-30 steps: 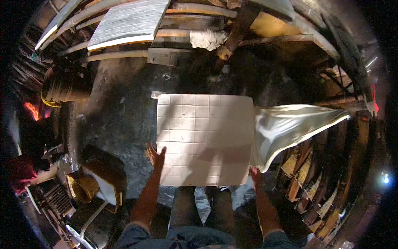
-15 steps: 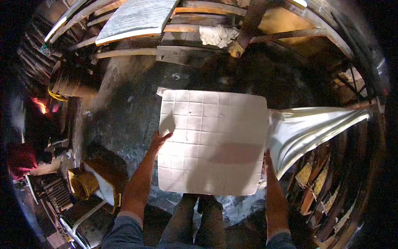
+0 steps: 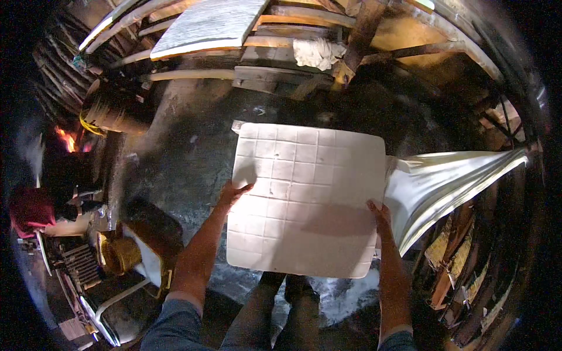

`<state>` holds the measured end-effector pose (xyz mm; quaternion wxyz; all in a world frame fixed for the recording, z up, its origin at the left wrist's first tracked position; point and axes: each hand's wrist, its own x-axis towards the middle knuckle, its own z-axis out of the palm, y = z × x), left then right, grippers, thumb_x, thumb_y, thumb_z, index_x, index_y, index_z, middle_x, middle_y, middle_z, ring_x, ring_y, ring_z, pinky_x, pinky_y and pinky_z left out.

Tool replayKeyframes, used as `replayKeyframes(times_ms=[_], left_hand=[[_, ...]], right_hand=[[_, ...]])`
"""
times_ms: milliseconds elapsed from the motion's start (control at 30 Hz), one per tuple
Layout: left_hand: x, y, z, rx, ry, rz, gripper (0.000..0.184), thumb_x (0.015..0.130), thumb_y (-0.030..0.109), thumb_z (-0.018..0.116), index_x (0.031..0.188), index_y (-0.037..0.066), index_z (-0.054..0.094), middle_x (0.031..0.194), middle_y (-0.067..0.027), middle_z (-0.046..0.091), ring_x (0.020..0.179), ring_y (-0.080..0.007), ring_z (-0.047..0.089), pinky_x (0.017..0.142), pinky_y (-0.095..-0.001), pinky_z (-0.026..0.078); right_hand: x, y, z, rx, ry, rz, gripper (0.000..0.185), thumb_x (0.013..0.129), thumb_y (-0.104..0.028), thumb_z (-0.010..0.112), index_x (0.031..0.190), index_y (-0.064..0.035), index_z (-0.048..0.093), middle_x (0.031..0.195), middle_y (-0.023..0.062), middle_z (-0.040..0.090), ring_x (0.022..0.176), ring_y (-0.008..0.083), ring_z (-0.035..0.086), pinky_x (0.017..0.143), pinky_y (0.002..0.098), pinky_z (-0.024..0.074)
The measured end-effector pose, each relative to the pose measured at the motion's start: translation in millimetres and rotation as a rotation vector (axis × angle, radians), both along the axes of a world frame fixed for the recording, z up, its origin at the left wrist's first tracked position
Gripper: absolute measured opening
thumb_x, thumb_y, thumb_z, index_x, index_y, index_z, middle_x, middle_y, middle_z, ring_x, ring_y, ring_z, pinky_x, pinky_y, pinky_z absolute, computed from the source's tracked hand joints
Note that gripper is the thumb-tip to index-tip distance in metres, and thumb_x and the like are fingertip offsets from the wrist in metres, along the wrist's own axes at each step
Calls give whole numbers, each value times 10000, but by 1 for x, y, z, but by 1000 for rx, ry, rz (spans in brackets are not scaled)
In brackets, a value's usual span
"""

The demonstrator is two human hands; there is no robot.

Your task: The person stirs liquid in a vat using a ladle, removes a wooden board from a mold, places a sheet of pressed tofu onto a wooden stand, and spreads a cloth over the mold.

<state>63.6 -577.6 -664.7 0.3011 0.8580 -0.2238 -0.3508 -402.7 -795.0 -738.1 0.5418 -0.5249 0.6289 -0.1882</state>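
Observation:
A large pale board [image 3: 304, 193] with rounded corners and a grid of lines lies in front of me, above my legs. My left hand [image 3: 233, 194] grips its left edge, thumb on top and fingers hidden underneath. At its right edge, my right hand [image 3: 379, 212] holds on with the thumb side over the top. A pale, shiny cloth [image 3: 433, 181] stretches from beside the board's right edge to a point at the far right. Whatever supports the board is hidden beneath it.
Fire [image 3: 67, 139] burns at the far left, near a dark barrel [image 3: 117, 108]. A person in red [image 3: 32, 212] is below it. A yellow container [image 3: 120, 253] stands lower left, stacked wood [image 3: 453, 251] lower right. A white slatted panel [image 3: 208, 26] rests on poles at the back.
Both hands have moved up along the board's sides and closed on its edges. The board now sits slightly tilted, and the whole view has shifted.

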Motion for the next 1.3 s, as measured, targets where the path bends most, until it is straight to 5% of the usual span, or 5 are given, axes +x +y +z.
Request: replayKeyframes(times_ms=[367,733,1033,1200,1300], left_hand=[[-32,88,-9,33,-110,-144,851,490,595,764,1104,44,552,1007,-134,621,967,-264,582,855,-386,461],[0,95,176,-183,264,-251,756,499,519,798,1073,72,594,1037,-106,622,959,-252,581,834,-363,457],[224,69,245,39,303,-171,707,529,470,811,1086,93,593,1036,-81,622,969,-222,569,842,-363,444],[375,83,398,-416,354,-355,743,554,388,832,1146,49,537,1109,-95,580,1031,-205,528,894,-359,413],[472,80,407,39,-52,-285,1066,440,607,789,1249,11,431,1254,-207,459,1174,-332,425,960,-387,374]], right_hand=[[-57,72,117,169,-167,25,529,732,-238,719,1157,-11,502,963,79,587,867,178,556,737,348,469],[-15,92,357,-186,-28,115,445,706,-227,741,1041,1,557,929,50,598,777,154,550,684,298,459],[169,95,447,-125,81,105,417,726,-333,709,1016,-54,601,899,22,619,800,130,538,716,307,424],[335,117,466,-197,-49,-56,227,756,-281,680,831,-76,617,677,-49,495,635,91,403,595,297,340],[426,132,490,-283,-134,-115,308,746,-292,690,918,-57,589,773,-6,530,708,133,450,659,343,376]])
